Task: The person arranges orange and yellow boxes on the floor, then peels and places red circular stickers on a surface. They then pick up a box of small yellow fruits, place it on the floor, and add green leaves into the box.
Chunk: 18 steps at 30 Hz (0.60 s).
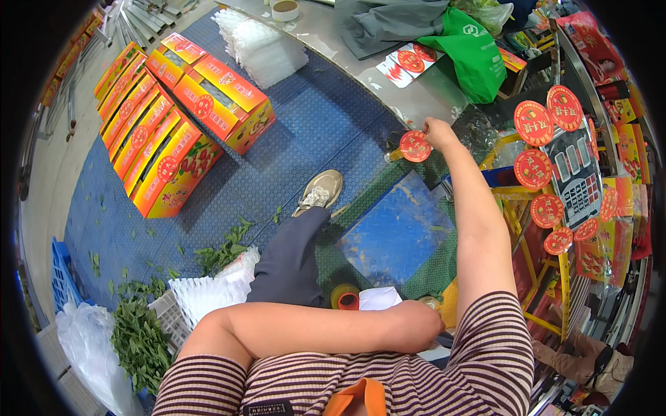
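My right hand (pixel 439 134) reaches out to the far right, with its fingertips at the edge of a round red sticker (pixel 415 146) printed in yellow. Behind that sticker shows the end of a yellow bar. My left forearm lies bent across my striped shirt. At its end is my left hand (pixel 422 323), bent inward with the fingers hidden. Several similar stickers (pixel 533 123) hang by their edges around a digital scale's keypad display (pixel 576 174) to the right.
Red-and-yellow printed fruit cartons (pixel 166 171) stand in rows on the blue mat. White foam netting (pixel 263 49) is stacked beyond them. A green bag (pixel 471 57) and a sticker sheet (pixel 406 65) lie on the grey table (pixel 359 62). Leafy sprigs (pixel 138 333) lie at lower left.
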Available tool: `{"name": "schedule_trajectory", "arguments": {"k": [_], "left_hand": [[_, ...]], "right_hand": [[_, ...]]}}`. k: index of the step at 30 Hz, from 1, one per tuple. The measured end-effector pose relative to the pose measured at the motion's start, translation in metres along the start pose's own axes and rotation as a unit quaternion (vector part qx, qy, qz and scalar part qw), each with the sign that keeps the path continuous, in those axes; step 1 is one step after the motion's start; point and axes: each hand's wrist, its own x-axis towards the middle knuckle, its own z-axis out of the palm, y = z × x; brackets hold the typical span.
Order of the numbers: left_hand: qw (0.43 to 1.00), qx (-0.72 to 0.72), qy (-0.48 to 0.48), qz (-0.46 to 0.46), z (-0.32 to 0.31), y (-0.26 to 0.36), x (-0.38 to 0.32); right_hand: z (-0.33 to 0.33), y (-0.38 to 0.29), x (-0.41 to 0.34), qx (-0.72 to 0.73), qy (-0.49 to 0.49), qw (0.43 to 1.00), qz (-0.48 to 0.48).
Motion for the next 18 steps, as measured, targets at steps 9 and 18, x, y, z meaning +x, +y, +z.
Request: {"name": "schedule_trajectory", "arguments": {"k": [9, 18], "left_hand": [[1.0, -0.003, -0.004, -0.011, 0.005, -0.005, 0.009], [0.988, 0.111, -0.005, -0.106, -0.009, -0.017, 0.03]], "right_hand": [[-0.017, -0.012, -0.008, -0.075, -0.045, 0.984, 0.153], [-0.011, 0.013, -0.088, 0.068, 0.022, 0.971, 0.227]]}}
